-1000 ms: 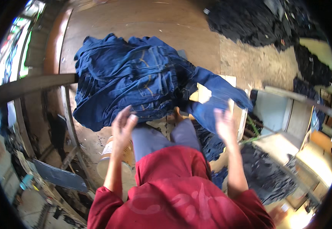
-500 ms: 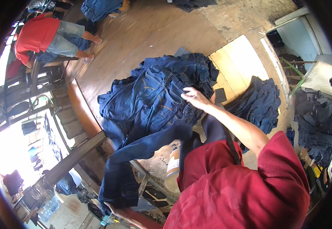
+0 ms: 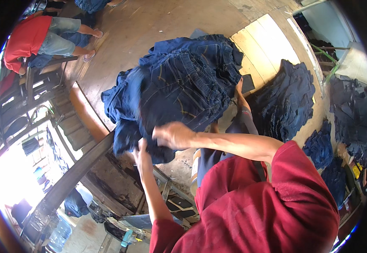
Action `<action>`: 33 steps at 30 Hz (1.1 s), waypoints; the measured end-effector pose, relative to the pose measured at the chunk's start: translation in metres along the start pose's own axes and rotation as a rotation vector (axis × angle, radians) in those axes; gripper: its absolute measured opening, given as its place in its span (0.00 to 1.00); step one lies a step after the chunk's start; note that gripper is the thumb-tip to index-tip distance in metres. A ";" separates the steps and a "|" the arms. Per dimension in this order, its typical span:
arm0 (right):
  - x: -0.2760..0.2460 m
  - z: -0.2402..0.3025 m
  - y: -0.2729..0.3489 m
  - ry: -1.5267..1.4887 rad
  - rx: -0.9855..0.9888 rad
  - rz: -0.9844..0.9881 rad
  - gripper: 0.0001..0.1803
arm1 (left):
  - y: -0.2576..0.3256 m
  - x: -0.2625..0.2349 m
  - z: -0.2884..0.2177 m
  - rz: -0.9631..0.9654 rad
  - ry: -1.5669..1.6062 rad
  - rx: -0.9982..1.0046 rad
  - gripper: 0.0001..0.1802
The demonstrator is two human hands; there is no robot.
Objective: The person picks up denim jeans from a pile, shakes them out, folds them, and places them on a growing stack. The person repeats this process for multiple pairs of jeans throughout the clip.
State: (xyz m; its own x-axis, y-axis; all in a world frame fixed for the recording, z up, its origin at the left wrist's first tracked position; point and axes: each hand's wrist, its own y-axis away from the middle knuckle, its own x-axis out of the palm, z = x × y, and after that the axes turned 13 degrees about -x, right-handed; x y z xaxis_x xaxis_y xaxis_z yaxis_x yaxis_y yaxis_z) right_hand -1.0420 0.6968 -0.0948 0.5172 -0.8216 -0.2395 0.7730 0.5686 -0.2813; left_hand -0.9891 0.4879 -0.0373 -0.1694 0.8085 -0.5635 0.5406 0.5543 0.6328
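A heap of dark blue jeans [image 3: 179, 84] with elastic waistbands and yellow stitching lies in front of me. Its top pair is spread with the back pockets up. At the near left edge of the heap, my left hand [image 3: 143, 157] is closed on a bunched part of the jeans. My right hand [image 3: 175, 135] is just right of it, over the near edge of the denim. Motion smears its fingers, which look curled, and I cannot make out whether cloth is in them. My bare foot [image 3: 239, 86] shows by the heap's right side.
Stacked dark cut denim [image 3: 282, 101] lies to the right, with more dark cloth [image 3: 352, 122] beyond it. A wooden rail [image 3: 71, 177] runs along the left. Another person in a red shirt [image 3: 27, 40] bends at the far left. A pale board [image 3: 268, 46] lies at the far right.
My left hand has come up from the lower left, bringing the hanging denim leg in to the heap. My right hand has left the top of the heap and moved toward me, beside the left.
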 end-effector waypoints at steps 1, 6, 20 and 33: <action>-0.001 0.008 0.004 -0.083 -0.033 0.130 0.19 | -0.009 0.005 0.001 -0.034 -0.332 0.175 0.35; -0.048 -0.075 0.046 0.483 0.704 -0.523 0.35 | -0.012 -0.022 0.027 -0.008 0.565 -0.367 0.21; 0.003 -0.053 0.038 0.205 0.584 -0.706 0.12 | -0.012 0.026 -0.004 0.135 0.454 -0.266 0.40; -0.052 -0.151 0.062 0.550 0.904 -0.950 0.15 | -0.035 0.010 0.013 0.175 0.348 -0.295 0.43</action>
State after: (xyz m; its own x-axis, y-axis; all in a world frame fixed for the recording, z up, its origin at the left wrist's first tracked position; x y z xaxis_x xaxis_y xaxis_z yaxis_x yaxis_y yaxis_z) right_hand -1.0762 0.7803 -0.2398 -0.3672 -0.6319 -0.6825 0.8135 -0.5739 0.0937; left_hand -0.9992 0.4741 -0.0721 -0.3893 0.8847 -0.2563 0.3372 0.3958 0.8542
